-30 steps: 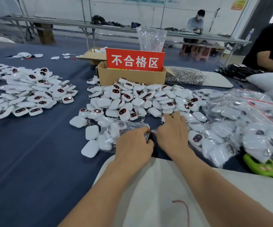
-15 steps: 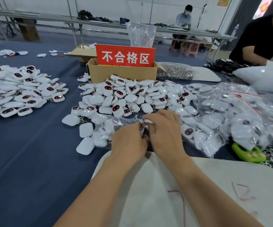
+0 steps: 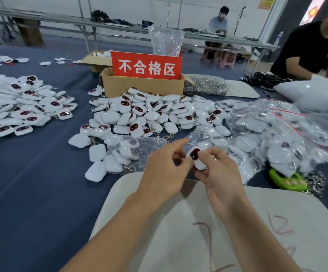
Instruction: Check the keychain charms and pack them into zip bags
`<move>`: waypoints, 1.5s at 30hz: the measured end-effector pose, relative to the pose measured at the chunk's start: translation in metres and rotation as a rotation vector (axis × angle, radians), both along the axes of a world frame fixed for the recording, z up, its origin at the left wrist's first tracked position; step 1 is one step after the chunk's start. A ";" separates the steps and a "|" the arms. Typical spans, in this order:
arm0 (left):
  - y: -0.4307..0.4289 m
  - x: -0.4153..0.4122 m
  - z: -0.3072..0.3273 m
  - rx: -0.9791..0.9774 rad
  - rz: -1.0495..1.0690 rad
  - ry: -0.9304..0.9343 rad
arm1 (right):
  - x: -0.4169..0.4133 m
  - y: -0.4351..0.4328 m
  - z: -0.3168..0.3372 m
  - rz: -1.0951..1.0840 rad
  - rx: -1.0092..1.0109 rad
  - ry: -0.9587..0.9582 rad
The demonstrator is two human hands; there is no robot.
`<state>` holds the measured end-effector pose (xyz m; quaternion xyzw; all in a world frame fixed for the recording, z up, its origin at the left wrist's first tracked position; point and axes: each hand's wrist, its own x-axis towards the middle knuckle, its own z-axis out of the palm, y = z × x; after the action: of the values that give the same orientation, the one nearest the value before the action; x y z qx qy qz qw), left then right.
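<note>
Both hands met at centre frame, the left hand and right hand each pinching one white charm with a dark, red-rimmed face, its lower part hidden by the right hand. White characters 不合格区 stood on a red sign above a cardboard box at upper centre, while red scrawl on the white mat at the bottom was cut off and unreadable, and the wall posters were too blurred to read. Loose charms and filled zip bags lay on a dark blue table in a workroom with long benches.

Bare cloth left free; charm pile ahead, filled bags right, edges unclear.
</note>
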<state>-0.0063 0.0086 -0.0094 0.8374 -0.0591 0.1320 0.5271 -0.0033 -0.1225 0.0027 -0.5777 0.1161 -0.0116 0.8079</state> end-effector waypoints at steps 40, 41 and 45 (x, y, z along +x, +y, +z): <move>0.006 0.013 0.005 -0.531 -0.184 0.360 | 0.004 -0.007 -0.003 0.279 -0.222 -0.045; 0.006 0.013 0.005 -0.525 -0.176 0.357 | 0.004 -0.007 -0.003 0.287 -0.218 -0.050; 0.006 0.014 0.003 -0.473 -0.143 0.313 | 0.004 -0.007 -0.003 0.317 -0.223 -0.048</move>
<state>0.0081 0.0145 -0.0066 0.6951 -0.0035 -0.0262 0.7184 0.0008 -0.1291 -0.0007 -0.6743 0.0025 0.0893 0.7330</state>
